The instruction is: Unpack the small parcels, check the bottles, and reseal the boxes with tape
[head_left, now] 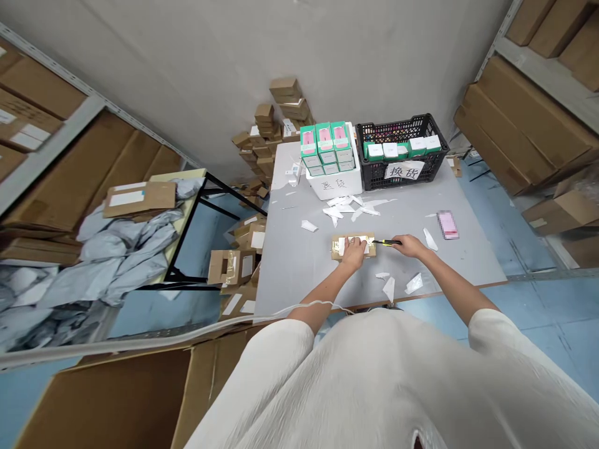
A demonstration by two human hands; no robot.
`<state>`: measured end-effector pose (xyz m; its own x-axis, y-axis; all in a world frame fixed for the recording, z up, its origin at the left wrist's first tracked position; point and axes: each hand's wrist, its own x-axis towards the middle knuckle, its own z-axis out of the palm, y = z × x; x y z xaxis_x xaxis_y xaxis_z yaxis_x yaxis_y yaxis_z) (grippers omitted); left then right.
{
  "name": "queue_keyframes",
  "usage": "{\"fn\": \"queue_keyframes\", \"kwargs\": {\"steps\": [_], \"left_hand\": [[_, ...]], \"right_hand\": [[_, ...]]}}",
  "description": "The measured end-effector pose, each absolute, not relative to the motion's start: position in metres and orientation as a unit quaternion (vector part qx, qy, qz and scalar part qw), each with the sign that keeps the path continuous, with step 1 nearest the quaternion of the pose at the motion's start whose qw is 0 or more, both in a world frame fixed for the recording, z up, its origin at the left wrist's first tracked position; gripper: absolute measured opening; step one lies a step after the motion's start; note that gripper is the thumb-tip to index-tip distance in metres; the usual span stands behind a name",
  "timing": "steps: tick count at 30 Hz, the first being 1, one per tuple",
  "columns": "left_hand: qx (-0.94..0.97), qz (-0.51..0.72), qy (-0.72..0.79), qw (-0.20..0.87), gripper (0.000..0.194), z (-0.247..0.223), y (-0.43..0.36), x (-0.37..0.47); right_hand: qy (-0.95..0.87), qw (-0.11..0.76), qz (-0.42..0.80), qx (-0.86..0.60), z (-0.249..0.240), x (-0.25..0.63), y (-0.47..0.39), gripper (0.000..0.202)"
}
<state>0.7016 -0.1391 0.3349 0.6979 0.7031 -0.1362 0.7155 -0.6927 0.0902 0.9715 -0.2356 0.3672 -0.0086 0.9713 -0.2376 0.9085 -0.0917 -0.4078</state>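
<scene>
A small cardboard box (pixel 335 247) with shiny tape and a white label lies on the grey table in front of me. My left hand (pixel 354 252) rests on top of it, fingers stretched apart and pressing on the label. From the right, my right hand (pixel 409 246) is closed around a utility knife (pixel 389 242) with a yellow and black handle. The knife's front end points left and meets the box's right end. Torn white scraps (pixel 389 289) lie near the table's front edge, with a heap of paper pieces (pixel 344 207) beyond the box.
At the back stand a white bin (pixel 334 186) of green-and-pink boxes and a black crate (pixel 401 172) holding more boxes. A phone with a pink screen (pixel 448 225) lies to the right. Cartons (pixel 234 268) crowd the table's left side; a white cable (pixel 281 308) crosses before me.
</scene>
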Motion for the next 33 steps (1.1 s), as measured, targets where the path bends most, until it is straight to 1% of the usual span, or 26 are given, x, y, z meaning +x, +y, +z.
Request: {"fn": "queue_keyframes", "kwargs": {"steps": [6, 9, 12, 15, 18, 20, 22, 26, 28, 31, 33], "left_hand": [[0.920, -0.051, 0.385, 0.056, 0.056, 0.333, -0.141, 0.700], [0.922, -0.047, 0.381, 0.056, 0.058, 0.331, -0.141, 0.698], [0.921, -0.040, 0.383, 0.056, 0.057, 0.331, -0.141, 0.697], [0.920, -0.037, 0.386, 0.063, 0.055, 0.330, -0.140, 0.697], [0.919, -0.036, 0.386, 0.069, 0.054, 0.329, -0.138, 0.697], [0.918, -0.035, 0.389, 0.071, 0.053, 0.328, -0.136, 0.697], [0.917, -0.035, 0.390, 0.077, 0.052, 0.328, -0.136, 0.696], [0.917, -0.008, 0.385, 0.098, 0.059, 0.329, -0.133, 0.694], [0.913, 0.012, 0.394, 0.105, 0.059, 0.331, -0.128, 0.695], [0.906, 0.021, 0.410, 0.108, 0.056, 0.336, -0.119, 0.698], [0.903, 0.018, 0.417, 0.100, 0.057, 0.340, -0.113, 0.701]], "right_hand": [[-0.712, -0.018, 0.187, -0.677, 0.372, 0.973, -0.209, 0.039], [-0.715, -0.021, 0.201, -0.670, 0.377, 0.966, -0.201, 0.037], [-0.693, 0.016, 0.259, -0.673, 0.381, 0.962, -0.202, 0.034], [-0.645, 0.066, 0.359, -0.671, 0.380, 0.963, -0.212, 0.033], [-0.593, 0.084, 0.445, -0.666, 0.373, 0.967, -0.230, 0.039], [-0.574, 0.091, 0.473, -0.662, 0.365, 0.969, -0.243, 0.043], [-0.558, 0.116, 0.495, -0.656, 0.356, 0.970, -0.256, 0.047], [-0.505, 0.209, 0.500, -0.672, 0.338, 0.972, -0.272, 0.047], [-0.488, 0.238, 0.484, -0.686, 0.335, 0.973, -0.274, 0.043], [-0.498, 0.251, 0.446, -0.700, 0.338, 0.969, -0.273, 0.039], [-0.528, 0.239, 0.409, -0.704, 0.344, 0.962, -0.271, 0.041]]}}
